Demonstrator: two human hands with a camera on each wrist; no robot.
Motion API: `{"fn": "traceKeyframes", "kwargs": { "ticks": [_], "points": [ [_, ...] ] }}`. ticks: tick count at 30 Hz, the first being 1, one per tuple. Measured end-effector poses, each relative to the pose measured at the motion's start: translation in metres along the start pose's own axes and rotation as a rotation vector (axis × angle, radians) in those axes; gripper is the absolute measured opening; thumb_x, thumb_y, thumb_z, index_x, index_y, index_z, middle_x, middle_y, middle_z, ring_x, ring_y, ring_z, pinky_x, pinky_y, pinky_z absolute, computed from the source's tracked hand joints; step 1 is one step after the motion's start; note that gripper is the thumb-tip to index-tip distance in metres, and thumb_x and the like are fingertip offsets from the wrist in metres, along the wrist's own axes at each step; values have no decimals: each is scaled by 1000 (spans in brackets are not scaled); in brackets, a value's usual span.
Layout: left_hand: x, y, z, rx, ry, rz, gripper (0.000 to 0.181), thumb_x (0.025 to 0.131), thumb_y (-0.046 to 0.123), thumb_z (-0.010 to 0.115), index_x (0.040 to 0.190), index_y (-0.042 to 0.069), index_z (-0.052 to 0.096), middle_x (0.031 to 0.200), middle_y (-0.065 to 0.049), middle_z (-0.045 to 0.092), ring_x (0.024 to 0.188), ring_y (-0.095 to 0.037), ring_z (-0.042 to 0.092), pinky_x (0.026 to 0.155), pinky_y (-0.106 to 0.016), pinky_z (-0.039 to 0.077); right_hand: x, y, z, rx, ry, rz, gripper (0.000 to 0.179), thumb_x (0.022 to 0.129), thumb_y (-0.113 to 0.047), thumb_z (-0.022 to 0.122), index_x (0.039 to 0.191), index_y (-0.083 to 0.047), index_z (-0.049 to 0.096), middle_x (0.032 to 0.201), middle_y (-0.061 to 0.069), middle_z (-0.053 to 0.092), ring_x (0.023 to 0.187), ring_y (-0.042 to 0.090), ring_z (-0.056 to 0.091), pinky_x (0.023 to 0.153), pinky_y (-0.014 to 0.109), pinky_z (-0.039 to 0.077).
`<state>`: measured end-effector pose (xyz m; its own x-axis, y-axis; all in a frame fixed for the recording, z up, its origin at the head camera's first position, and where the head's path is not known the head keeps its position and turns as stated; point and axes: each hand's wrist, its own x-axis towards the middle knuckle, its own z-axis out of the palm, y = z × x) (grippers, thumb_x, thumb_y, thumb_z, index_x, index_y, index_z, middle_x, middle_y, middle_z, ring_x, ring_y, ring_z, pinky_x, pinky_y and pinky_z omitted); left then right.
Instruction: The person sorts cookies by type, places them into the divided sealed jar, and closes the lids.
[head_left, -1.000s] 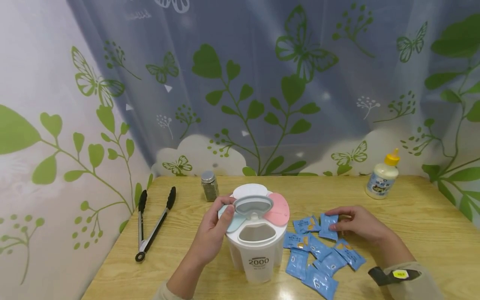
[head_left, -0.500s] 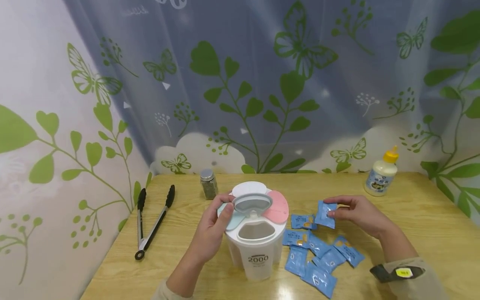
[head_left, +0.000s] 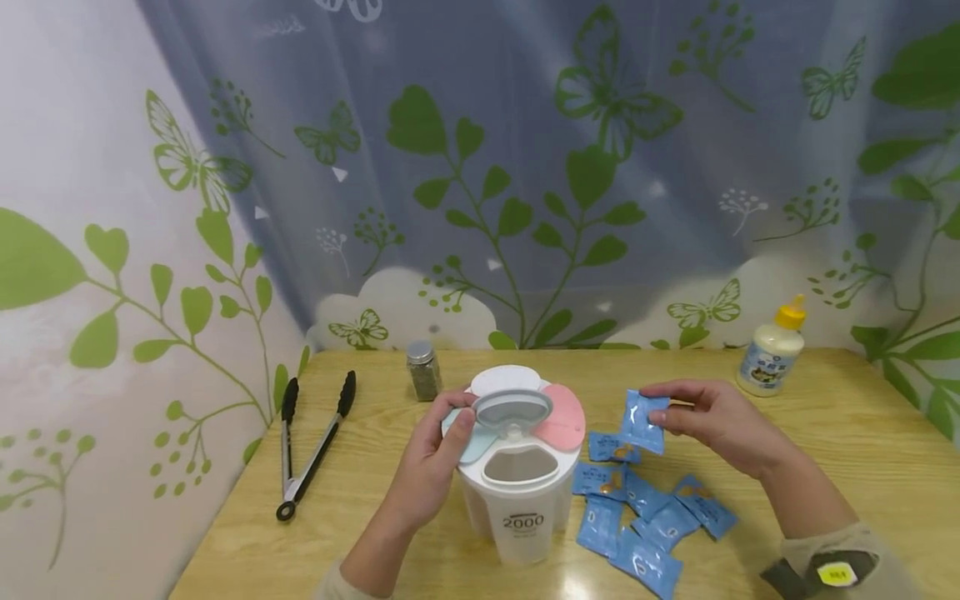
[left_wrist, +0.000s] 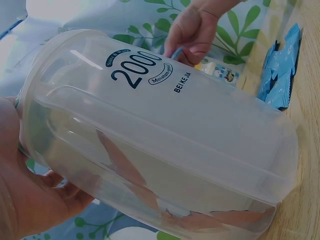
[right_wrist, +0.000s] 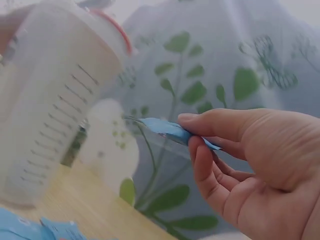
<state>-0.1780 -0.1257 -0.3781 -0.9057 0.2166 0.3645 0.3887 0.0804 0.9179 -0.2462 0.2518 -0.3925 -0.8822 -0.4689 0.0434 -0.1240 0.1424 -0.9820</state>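
Observation:
A clear storage container (head_left: 522,533) marked 2000 stands upright on the table, its round lid divided into coloured flaps. The grey flap (head_left: 513,410) is raised, which bares an opening at the front. On the container's left, my left hand (head_left: 426,475) grips the lid's edge, thumb on the pale blue flap (head_left: 477,443). My right hand (head_left: 731,429) pinches a small blue packet (head_left: 643,419) between thumb and fingers, also seen edge-on as a blue packet (right_wrist: 167,129) in the right wrist view. Below it lie several more blue packets (head_left: 663,523), right of the container.
Black-tipped tongs (head_left: 315,458) lie spread at the left of the wooden table. A small spice jar (head_left: 424,372) with a silver cap stands behind the container. A yellow-capped bottle (head_left: 770,350) is at the back right. A patterned curtain hangs behind.
My right hand has lifted the blue packet off the pile and carried it up and slightly left toward the container. The left hand keeps its grip on the lid.

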Motion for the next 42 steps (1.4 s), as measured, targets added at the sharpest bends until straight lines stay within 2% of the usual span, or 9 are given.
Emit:
{"fn": "traceKeyframes", "kwargs": {
  "ticks": [4,7,13,20,23,26,32,38,42],
  "points": [
    [1,0,0,0,-3,2,22,108,17,41,119,2,52,139,-17,53,143,-34,39,107,-22,40,-3,-15,8,32,-15,-7,32,98,-6,61,128,-14,66,121,-13,67,99,5,67,85,25,55],
    [1,1,-1,5,-1,-2,23,108,18,40,119,2,52,139,-17,54,143,-34,39,107,-24,41,-6,-25,15,55,-29,-24,32,98,-4,61,127,-16,67,119,-12,68,95,4,67,83,25,56],
    [0,1,0,6,1,-1,22,108,17,41,118,2,53,141,-17,54,146,-38,35,116,-54,31,-14,-42,28,142,-79,-97,35,97,3,57,126,-15,68,115,-9,68,86,2,64,77,24,55],
    [0,2,0,18,-4,4,22,108,16,41,119,2,53,143,-18,52,145,-39,37,114,-42,36,-16,-64,53,139,-69,-212,40,95,8,58,125,-15,68,102,-8,71,81,3,65,75,24,55],
    [0,2,0,21,0,3,22,108,17,41,118,2,53,142,-18,52,145,-39,36,115,-53,32,-15,-74,66,112,-30,-231,39,93,7,61,124,-15,69,90,-7,69,75,6,62,68,24,53],
    [-1,2,0,20,3,-4,22,108,18,41,118,2,53,143,-17,52,145,-38,37,115,-50,33,-13,-83,77,95,-5,-232,37,92,5,65,123,-14,70,83,-7,67,71,8,59,66,24,52],
    [-2,1,0,22,6,-21,22,108,18,40,118,3,53,143,-17,51,144,-36,38,112,-33,38,-8,-93,98,116,-10,-302,38,91,6,66,122,-15,70,83,-6,68,70,8,59,65,26,53],
    [-2,0,0,15,0,10,22,108,16,40,117,1,52,145,-19,50,147,-40,32,117,-57,27,-8,-97,121,105,77,-394,35,87,7,70,117,-11,72,99,-5,68,71,8,60,60,25,52],
    [-1,0,0,19,0,11,21,108,17,40,118,2,53,144,-18,50,147,-39,33,118,-55,27,-8,-100,133,61,120,-429,30,85,6,73,114,-4,71,108,-1,67,74,10,63,62,25,55]
  ]
}}
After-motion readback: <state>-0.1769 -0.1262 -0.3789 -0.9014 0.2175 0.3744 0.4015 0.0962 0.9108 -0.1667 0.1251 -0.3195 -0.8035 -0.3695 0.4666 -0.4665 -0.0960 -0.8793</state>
